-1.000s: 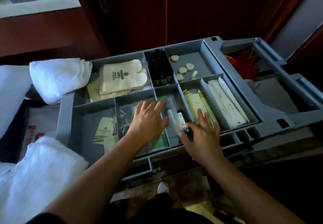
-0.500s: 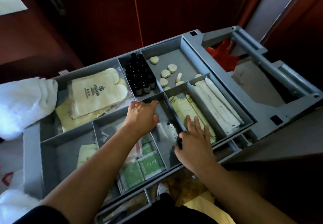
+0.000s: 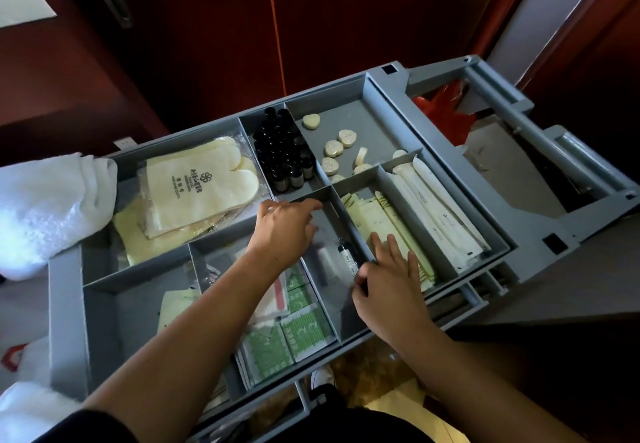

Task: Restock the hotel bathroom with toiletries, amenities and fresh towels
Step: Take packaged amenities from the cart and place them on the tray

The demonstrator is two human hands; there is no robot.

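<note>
A grey compartment tray (image 3: 65, 304) tops the housekeeping cart. My left hand (image 3: 287, 224) reaches over the far end of a narrow middle compartment, fingers loosely bent, nothing visible in them. My right hand (image 3: 388, 280) lies across the divider with straight fingers on flat cream packets (image 3: 363, 214); its thumb is near a small labelled bottle (image 3: 348, 257) lying in the narrow compartment. Small black bottles (image 3: 284, 152), heart-shaped soaps (image 3: 334, 147), long white packets (image 3: 436, 207), green sachets (image 3: 304, 332) and a cream bagged cloth item (image 3: 197, 186) fill other compartments. White towels (image 3: 52, 207) lie at the left.
Dark red wooden doors (image 3: 207, 27) stand just behind the cart. The cart's grey handle frame (image 3: 519, 124) sticks out at the right, with a red item (image 3: 443, 113) beneath it. More white towel (image 3: 31, 411) sits at the lower left.
My left hand has slid from the sachet compartment toward the far end of the narrow one. My right hand has shifted from the small bottle onto the divider and cream packets.
</note>
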